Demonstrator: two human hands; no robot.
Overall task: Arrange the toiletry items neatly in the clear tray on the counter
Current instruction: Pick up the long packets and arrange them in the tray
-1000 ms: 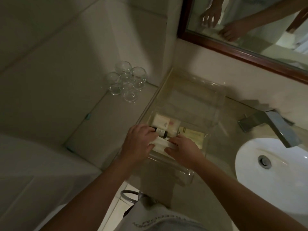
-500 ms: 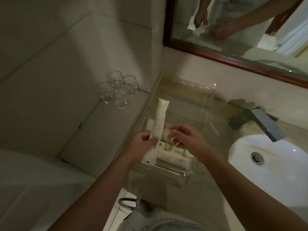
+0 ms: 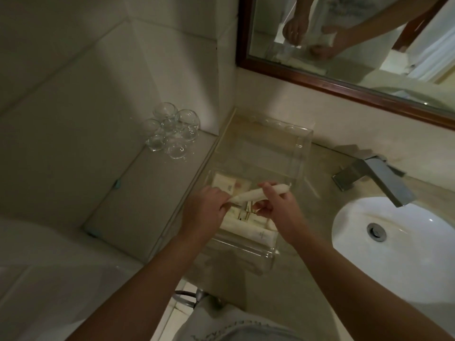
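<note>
Fingers of both the left hand (image 3: 205, 212) and right hand (image 3: 278, 207) pinch the white tube (image 3: 248, 193), which half a second ago stood upright and now lies level above the clear tray's (image 3: 305, 146) near end, probably ready to be laid flat.

hands (image 3: 246, 207) cover middle of tray (image 3: 290, 153) contents | tube (image 3: 256, 193) ends hidden in fingers | packet (image 3: 261, 233) print too small to read | sink (image 3: 403, 244) cut by right edge | mirror (image 3: 344, 43) cut by top
</note>
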